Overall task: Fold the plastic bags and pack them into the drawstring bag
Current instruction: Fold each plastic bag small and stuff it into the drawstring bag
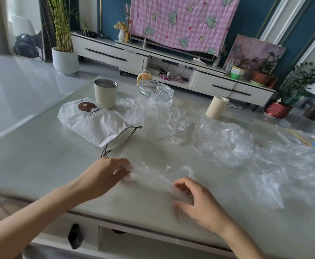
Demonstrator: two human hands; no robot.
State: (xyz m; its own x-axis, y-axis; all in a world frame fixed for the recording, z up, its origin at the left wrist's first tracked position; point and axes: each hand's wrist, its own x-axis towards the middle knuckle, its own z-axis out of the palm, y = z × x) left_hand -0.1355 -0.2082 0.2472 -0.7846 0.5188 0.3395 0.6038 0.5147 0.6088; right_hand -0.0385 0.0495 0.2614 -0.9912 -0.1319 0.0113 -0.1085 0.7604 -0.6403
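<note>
A pale, glossy stone-look table (41, 165). A clear plastic bag (153, 176) lies stretched flat on it between the left hand (106, 172) and right hand (196, 199), which pinch its ends. Just beyond the left hand lies a white drawstring bag (95, 122) with a brown bear print; behind it stands a cream cup (106, 93). Beyond and to the right of the right hand, crumpled clear bags (227, 143) spread out. Farther back stand a glass ashtray (155, 89) and a cream cylinder (216, 107)

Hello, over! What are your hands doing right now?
Left hand, right hand: each pinching an end of one clear plastic bag. White bear-print drawstring bag lies left, untouched. Other crumpled clear bags beyond, not in the way.
</note>
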